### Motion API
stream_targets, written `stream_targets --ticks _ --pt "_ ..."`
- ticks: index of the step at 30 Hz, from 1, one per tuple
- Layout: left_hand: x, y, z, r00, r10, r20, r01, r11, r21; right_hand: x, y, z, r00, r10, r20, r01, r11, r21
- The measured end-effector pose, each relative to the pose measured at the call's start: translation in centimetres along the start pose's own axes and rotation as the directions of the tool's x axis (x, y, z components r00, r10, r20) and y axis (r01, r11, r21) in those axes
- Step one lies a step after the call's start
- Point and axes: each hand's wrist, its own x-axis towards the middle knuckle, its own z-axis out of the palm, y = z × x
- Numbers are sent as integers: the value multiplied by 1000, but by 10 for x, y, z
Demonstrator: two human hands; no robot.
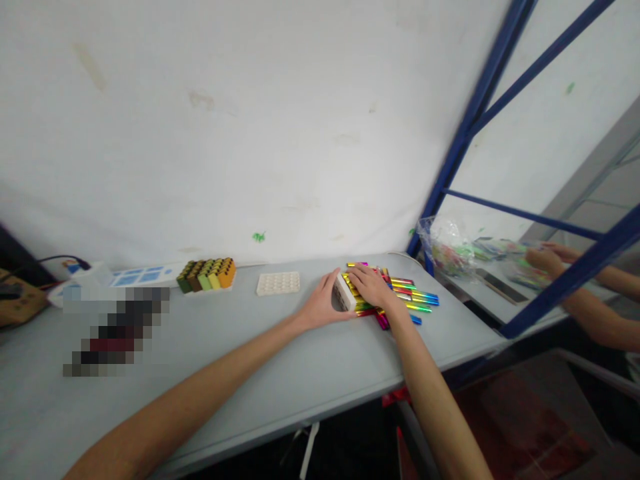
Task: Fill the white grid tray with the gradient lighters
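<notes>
My left hand (pixel 320 305) is closed around the outer side of a white holder tray (pixel 345 293), which is tipped up on its edge. Shiny gold tubes (pixel 353 283) stick out from the tray's right side. Over these tubes lies my right hand (pixel 371 287), its fingers curled on them and pressing toward the tray. Loose metallic tubes (pixel 419 297) in blue, green, red and magenta are spread on the table beside and under the right hand. The exact fingertip contact is partly hidden.
A second white tray (pixel 279 283) with round hollows lies flat on the grey table (pixel 240 373). Further left stands a block of green, brown, yellow and orange pieces (pixel 207 275). Blue metal posts (pixel 453 157) rise at the right. Beyond them are a plastic bag (pixel 450 250) and another person's arms (pixel 595 313).
</notes>
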Motion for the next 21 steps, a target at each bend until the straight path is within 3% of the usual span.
stream_targets --ticks 9,21 --pt "-1 0 -1 1000 -6 5 6 1000 -4 -12 32 -10 986 169 -11 -168 984 60" --pt "-1 -2 -1 1000 -1 -1 1 1000 -13 -15 36 -21 985 160 -71 -146 973 178"
